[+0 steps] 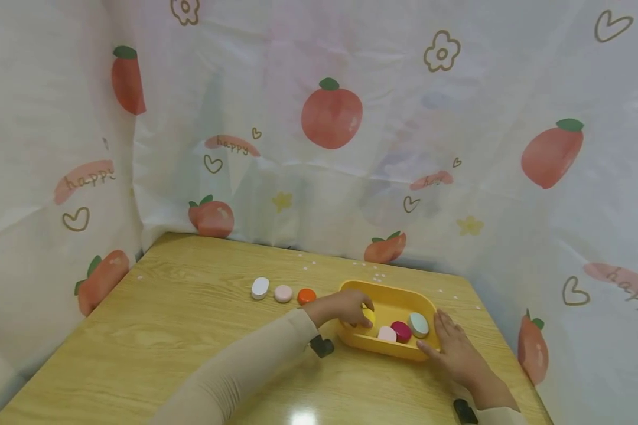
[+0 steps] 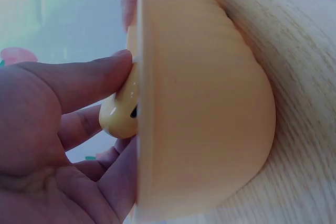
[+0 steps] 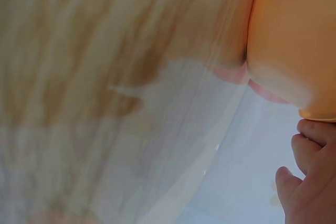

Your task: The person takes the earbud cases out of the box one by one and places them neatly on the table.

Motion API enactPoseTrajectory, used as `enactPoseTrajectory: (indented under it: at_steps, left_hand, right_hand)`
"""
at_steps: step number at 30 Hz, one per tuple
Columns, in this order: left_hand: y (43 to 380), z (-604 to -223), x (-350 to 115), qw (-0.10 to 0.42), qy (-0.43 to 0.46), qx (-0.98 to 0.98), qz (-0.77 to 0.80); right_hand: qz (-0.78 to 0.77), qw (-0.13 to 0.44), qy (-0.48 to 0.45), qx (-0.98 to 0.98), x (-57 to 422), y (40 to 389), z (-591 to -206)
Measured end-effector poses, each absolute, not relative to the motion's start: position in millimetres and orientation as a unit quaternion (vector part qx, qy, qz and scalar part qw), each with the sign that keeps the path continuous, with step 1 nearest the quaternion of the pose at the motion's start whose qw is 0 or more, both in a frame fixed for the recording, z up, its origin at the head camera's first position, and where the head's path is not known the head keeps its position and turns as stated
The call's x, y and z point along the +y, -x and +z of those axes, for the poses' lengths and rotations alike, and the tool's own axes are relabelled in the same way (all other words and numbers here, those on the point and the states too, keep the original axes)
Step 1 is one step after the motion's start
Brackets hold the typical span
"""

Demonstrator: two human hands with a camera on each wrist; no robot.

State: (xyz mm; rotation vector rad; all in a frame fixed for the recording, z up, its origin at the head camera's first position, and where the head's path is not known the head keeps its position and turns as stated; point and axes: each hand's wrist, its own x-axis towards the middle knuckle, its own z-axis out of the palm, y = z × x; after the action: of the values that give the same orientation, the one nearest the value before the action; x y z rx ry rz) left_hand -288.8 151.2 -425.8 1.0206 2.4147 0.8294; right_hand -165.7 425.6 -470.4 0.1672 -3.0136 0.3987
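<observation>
A yellow oval tray (image 1: 388,349) with raised walls stands on the table. Inside its left end, my left hand (image 1: 351,307) pinches a glossy yellow rounded piece (image 2: 119,115) between thumb and fingers. A dark mark shows on that piece in the left wrist view, where the tray wall hides part of it. My right hand (image 1: 459,354) rests against the tray's right end, thumb at the near rim and fingers extended along the end. Also in the tray lie a pale pink piece (image 1: 387,334), a crimson piece (image 1: 401,332) and a mint green piece (image 1: 418,324).
Left of the tray, a white oval piece (image 1: 260,288), a light pink round piece (image 1: 283,293) and an orange round piece (image 1: 306,296) lie in a row. A fruit-printed white curtain (image 1: 276,177) hangs behind the wooden table (image 1: 191,283).
</observation>
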Motion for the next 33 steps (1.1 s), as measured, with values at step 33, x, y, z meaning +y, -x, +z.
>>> enactPoseTrajectory:
  at_steps: [33]
  left_hand:
    - [333.9,-419.8,67.9,0.194,-0.313,0.856,0.364]
  right_hand:
    - [0.133,0.053,-0.062,-0.988,425.3,164.3,-468.0]
